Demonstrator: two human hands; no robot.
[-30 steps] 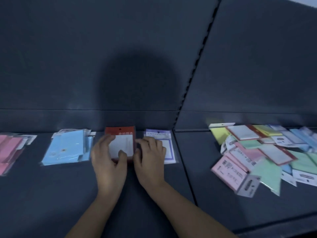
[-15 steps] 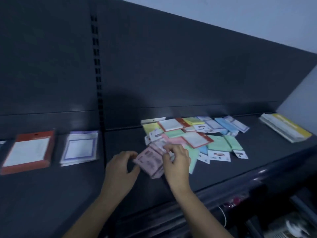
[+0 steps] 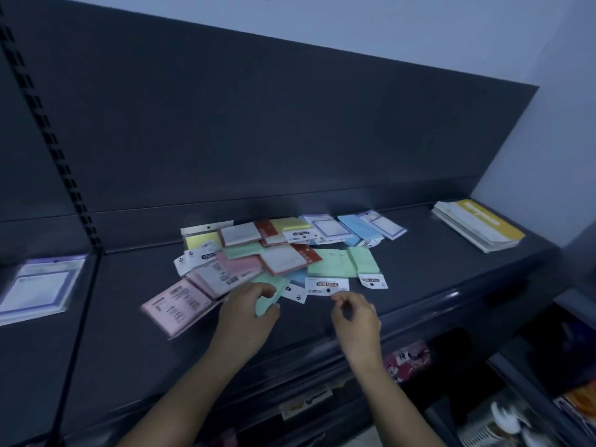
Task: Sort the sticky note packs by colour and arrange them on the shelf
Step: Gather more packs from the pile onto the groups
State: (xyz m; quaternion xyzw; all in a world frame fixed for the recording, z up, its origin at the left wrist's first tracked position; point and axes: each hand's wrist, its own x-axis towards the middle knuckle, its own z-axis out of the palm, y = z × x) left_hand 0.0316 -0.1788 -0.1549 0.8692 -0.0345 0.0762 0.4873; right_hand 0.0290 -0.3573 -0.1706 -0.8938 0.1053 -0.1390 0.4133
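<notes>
Both hands are leaving the pink pack (image 3: 175,306) they were handling half a second ago; it is now lying flat at the near left edge of the heap, blurred, and the view is swinging further right along the shelf (image 3: 451,279). Nearest us, the left hand (image 3: 246,314) is closing on a green pack (image 3: 280,283), fingers curled over its top and thumb tucked against its near edge, so it looks like a grasp in the making. The right hand (image 3: 356,317) is hovering just beside a white header card (image 3: 326,285), thumb and forefinger loosely curled with a gap between them, holding nothing. Behind them the unsorted pile (image 3: 283,259) is still sprawling: pink, green, red-framed, yellow, blue and purple packs are overlapping in no order. Off to the left, well apart, a purple-bordered stack (image 3: 38,287) is sitting already sorted. At the far right, yellow-and-white booklets (image 3: 480,225) are resting against the shelf end. My read: sorting is underway but far from over, most packs are still waiting in the heap, and green is looking like the next colour to go.
</notes>
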